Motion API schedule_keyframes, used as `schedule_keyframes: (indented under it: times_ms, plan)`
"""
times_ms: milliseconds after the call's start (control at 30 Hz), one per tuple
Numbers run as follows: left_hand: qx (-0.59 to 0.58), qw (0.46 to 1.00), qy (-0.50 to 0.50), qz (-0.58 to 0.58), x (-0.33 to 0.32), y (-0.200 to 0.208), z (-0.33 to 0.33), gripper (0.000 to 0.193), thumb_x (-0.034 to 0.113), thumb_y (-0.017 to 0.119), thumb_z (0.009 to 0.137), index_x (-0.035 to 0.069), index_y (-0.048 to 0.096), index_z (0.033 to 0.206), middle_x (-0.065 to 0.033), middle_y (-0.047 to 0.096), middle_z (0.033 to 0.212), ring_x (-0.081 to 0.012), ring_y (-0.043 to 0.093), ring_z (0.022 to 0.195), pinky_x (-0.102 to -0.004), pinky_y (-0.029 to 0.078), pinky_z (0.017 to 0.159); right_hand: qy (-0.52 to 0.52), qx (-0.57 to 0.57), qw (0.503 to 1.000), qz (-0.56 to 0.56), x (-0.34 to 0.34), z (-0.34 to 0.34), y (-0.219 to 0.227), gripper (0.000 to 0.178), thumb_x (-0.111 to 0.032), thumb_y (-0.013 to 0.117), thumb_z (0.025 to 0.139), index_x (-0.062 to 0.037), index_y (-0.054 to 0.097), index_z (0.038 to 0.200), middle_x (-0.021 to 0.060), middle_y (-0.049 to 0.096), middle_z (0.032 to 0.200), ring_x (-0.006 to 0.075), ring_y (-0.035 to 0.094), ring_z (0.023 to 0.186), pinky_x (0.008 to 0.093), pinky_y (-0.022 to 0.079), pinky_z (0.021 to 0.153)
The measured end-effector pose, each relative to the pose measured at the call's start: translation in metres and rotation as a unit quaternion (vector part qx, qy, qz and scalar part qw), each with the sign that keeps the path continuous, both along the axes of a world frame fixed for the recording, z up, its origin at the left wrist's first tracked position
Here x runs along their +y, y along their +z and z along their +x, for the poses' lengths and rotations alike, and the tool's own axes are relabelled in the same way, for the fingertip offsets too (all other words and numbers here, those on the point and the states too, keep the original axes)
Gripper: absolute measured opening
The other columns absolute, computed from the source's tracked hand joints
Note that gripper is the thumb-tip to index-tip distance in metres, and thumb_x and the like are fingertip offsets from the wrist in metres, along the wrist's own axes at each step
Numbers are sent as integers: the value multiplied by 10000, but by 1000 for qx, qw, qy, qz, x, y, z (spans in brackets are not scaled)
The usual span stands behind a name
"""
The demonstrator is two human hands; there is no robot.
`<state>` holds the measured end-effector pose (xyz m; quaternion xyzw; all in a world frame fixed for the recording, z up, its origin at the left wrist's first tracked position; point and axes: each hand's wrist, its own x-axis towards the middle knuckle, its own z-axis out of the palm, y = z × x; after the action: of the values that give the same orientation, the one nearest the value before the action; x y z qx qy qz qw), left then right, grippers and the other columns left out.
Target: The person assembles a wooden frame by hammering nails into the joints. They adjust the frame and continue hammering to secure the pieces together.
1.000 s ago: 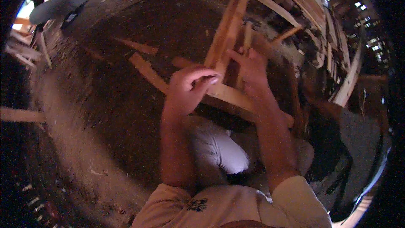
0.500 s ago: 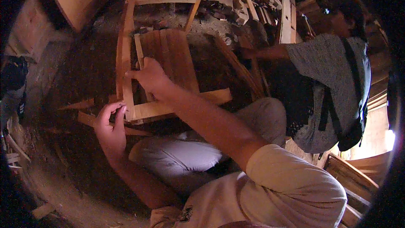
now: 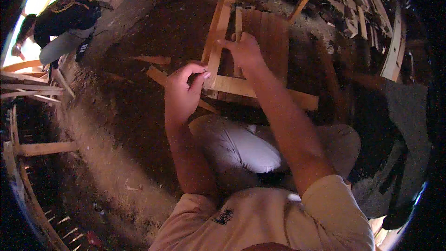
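A wooden frame (image 3: 222, 16) of pale bars lies before my crossed legs, its near crossbar (image 3: 283, 94) reaching out to the right. My left hand (image 3: 182, 94) is at the frame's near left corner, thumb and forefinger pinched together; whatever is between them is too small to make out. Over the frame, my right hand (image 3: 246, 55) closes around a narrow piece of light wood (image 3: 238, 22), its thumb stretched toward the left side bar. Something dark sits at that piece's far end. Brown boards (image 3: 267, 42) lie inside the frame, right of this hand.
Loose wood offcuts (image 3: 158, 75) lie left of the frame. A wood pile (image 3: 346, 2) stands at the far right. One person in grey (image 3: 404, 111) is close on my right; another in dark clothes (image 3: 67, 18) is at the far left. A slatted wooden piece (image 3: 46, 148) lies lower left.
The view has swung left, so the frame and my hands appear further right and a person at the far left shows. Both hands keep about the same places on the frame.
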<state>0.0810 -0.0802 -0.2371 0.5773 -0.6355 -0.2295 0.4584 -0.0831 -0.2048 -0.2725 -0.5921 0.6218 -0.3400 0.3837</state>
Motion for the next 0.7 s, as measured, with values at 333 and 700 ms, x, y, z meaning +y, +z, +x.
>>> schedule_keyframes:
  times_ms: [333,700]
  plan:
    - [-32,999,27,-4,8,9,-14,102,38,713,883,-21,660,947,-165,740,940,-258,721,881,-351,540,792,-17,-121,992,32,6,0,11,386,-255,861,759,10,640,933,131,674,844,212,654,763,373,524,698]
    - [-45,998,37,-35,14,-4,-18,79,27,690,896,-14,635,935,-170,733,969,-295,718,928,-367,540,830,-17,1,1000,-21,5,-6,11,494,-390,795,836,63,636,953,248,687,881,378,699,848,462,536,746]
